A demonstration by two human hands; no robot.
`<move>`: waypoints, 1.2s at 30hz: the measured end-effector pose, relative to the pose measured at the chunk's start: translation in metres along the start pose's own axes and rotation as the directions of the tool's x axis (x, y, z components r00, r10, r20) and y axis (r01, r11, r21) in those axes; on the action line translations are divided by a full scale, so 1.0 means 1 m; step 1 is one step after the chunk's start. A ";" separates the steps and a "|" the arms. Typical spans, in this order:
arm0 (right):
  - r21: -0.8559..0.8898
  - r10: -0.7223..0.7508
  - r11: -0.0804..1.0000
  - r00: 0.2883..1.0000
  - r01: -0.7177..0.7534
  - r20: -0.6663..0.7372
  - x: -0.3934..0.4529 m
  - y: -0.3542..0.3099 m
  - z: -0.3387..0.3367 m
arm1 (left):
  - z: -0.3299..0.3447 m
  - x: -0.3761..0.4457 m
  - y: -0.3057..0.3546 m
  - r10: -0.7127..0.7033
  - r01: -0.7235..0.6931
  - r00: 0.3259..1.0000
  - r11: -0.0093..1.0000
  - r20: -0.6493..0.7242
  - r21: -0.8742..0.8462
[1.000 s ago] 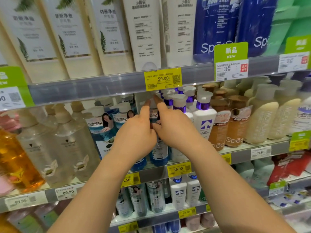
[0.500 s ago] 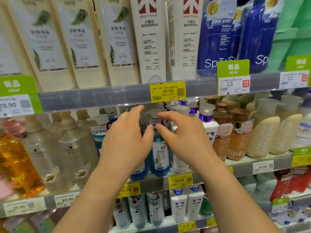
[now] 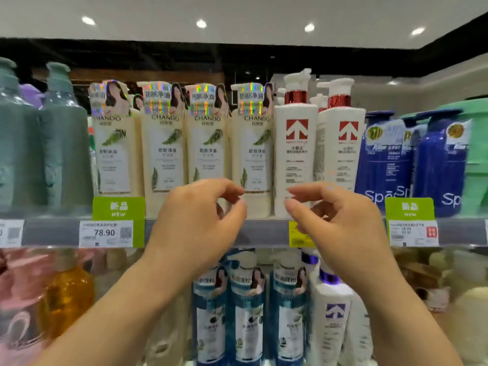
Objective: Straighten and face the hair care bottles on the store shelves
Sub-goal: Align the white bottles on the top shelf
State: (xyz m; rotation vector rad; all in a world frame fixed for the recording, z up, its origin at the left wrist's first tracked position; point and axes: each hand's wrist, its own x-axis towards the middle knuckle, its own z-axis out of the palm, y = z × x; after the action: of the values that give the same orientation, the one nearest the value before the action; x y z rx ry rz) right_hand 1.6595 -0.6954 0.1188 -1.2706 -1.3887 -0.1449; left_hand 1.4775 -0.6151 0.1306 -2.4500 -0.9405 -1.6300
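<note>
Head view: the camera is now tilting up to the top shelf (image 3: 258, 232), whereas half a second ago both hands were closing around the blue pump bottles (image 3: 248, 307) one tier down; those are now sitting below the hands, untouched, labels facing out, so I'm reading that tier as finished and the work as moving up a level. Left hand (image 3: 195, 220) is hovering in front of the shelf edge, fingers loosely curled, holding nothing. Right hand (image 3: 340, 223) is mirroring it, also relaxed and empty, fingertips pointing toward the left hand with a gap between them. Both are sitting just in front of the lower part of the cream CHANDO bottles (image 3: 208, 154) and the white arrow-logo bottles (image 3: 295, 154), not touching either as far as I can tell. The four front CHANDO bottles are standing upright in a row, fern labels forward, holographic neck tags in line. The left arrow bottle is facing square; the right arrow bottle (image 3: 342, 151) is looking slightly turned, showing a strip of side panel, so probably the next candidate. Navy Spes bottles (image 3: 438, 165) further right are blurred, can't judge their facing
</note>
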 end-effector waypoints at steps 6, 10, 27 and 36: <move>-0.228 -0.108 0.971 0.985 0.075 -0.136 0.053 -0.024 -0.030 | -0.023 0.073 0.014 0.243 -0.234 0.969 0.963 -0.055 0.131; -0.387 -0.156 0.918 0.974 0.082 -0.164 0.086 -0.030 -0.049 | -0.025 0.111 0.016 0.323 -0.306 0.947 0.902 -0.006 0.305; -0.469 0.254 0.868 0.957 -0.162 0.139 0.155 -0.013 -0.077 | -0.002 0.192 0.017 0.209 -0.306 0.944 0.842 0.254 0.444; -0.558 0.217 0.822 0.969 -0.115 0.120 0.156 -0.004 -0.074 | 0.003 0.208 0.014 0.137 -0.277 0.942 0.834 0.308 0.478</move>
State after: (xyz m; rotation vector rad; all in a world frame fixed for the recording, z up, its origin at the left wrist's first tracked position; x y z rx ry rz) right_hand 1.7476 -0.6596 0.2629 -1.9208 -1.4301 -0.3344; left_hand 1.5412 -0.5305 0.3107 -2.3029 -0.9409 -0.8476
